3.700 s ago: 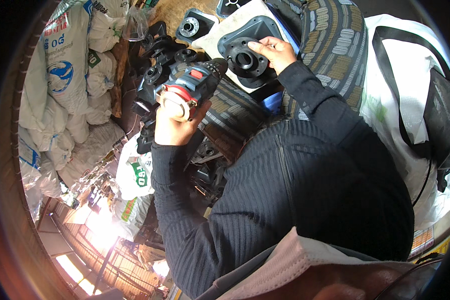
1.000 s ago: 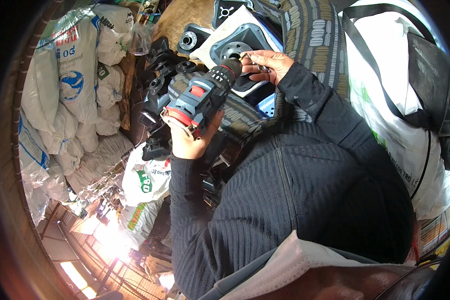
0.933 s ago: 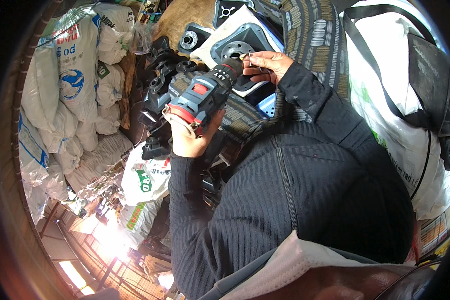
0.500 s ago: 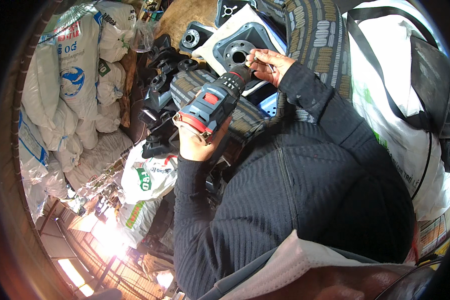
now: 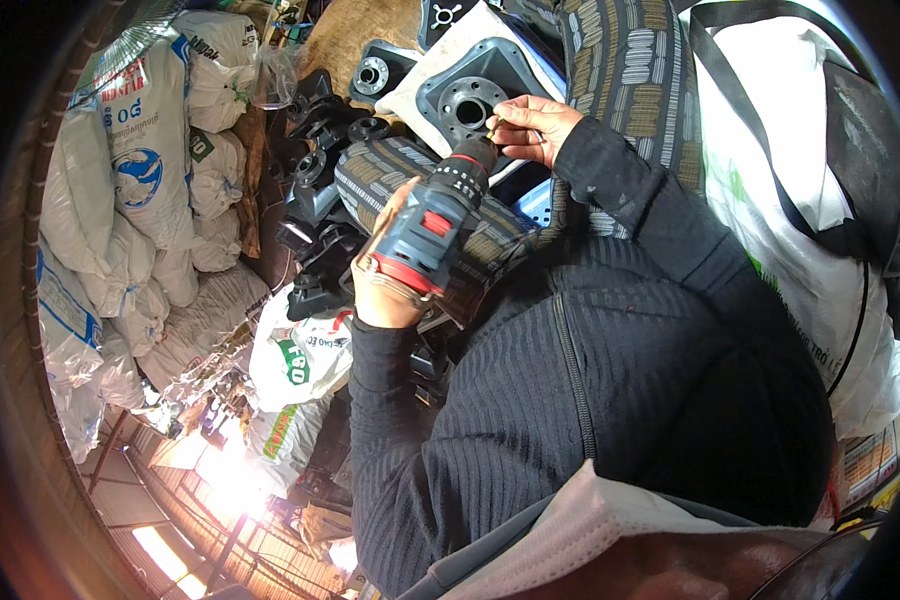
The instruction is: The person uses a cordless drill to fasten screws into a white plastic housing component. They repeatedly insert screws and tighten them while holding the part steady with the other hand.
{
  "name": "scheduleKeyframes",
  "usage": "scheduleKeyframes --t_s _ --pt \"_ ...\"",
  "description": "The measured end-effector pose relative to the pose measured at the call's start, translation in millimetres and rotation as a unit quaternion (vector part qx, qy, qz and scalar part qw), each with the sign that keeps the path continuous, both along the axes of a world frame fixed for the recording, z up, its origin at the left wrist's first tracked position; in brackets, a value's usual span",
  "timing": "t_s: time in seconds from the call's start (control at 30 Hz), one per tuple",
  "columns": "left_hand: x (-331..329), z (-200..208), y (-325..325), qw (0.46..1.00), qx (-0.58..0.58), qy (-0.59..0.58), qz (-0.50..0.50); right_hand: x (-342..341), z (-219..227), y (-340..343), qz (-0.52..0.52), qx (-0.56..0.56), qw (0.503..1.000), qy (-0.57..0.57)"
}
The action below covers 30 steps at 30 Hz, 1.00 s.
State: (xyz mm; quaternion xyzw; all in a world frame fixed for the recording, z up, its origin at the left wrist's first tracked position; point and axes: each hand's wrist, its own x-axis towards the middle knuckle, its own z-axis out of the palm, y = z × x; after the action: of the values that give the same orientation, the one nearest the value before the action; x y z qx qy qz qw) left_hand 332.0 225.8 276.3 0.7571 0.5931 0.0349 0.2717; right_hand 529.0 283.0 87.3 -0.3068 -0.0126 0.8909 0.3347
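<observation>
My left hand (image 5: 388, 300) is wrapped round a grey and red cordless drill (image 5: 432, 228), whose black chuck points up toward a dark part. That part is a square-based piece with a round flange (image 5: 450, 108), holes around its rim and a wide opening in the middle. It rests tilted on a white sack between my legs. At the flange's right edge, just beyond the chuck, my right hand (image 5: 538, 132) has thumb and fingers pinched together. Whatever they hold is too small to make out. The drill's tip is hidden near those fingers.
Similar dark parts (image 5: 320, 240) are heaped left of my patterned trouser leg (image 5: 635, 80). Another flanged part (image 5: 372, 75) lies on a brown surface (image 5: 350, 35) beyond. Full white sacks (image 5: 145, 170) are stacked at the left, and a large white bag (image 5: 770, 130) stands at the right.
The drill has swung slightly, its body now more upright with its rear end shifted right. My right hand remains pinched at the flange's edge, nearly unmoved.
</observation>
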Motion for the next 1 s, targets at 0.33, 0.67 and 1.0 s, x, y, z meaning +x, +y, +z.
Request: scheduleKeyframes --t_s 0.33,0.67,1.0 --pt "-6 -5 10 0.999 0.01 -0.038 0.001 -8 7 2 -0.034 -0.016 0.999 0.0" --pt "-26 -23 57 0.998 -0.051 0.002 0.023 -28 -32 1 -0.039 0.038 0.935 -0.35" --pt "-17 -13 113 0.99 -0.13 0.047 -0.039 -39 -41 0 -0.016 0.001 0.951 -0.308"
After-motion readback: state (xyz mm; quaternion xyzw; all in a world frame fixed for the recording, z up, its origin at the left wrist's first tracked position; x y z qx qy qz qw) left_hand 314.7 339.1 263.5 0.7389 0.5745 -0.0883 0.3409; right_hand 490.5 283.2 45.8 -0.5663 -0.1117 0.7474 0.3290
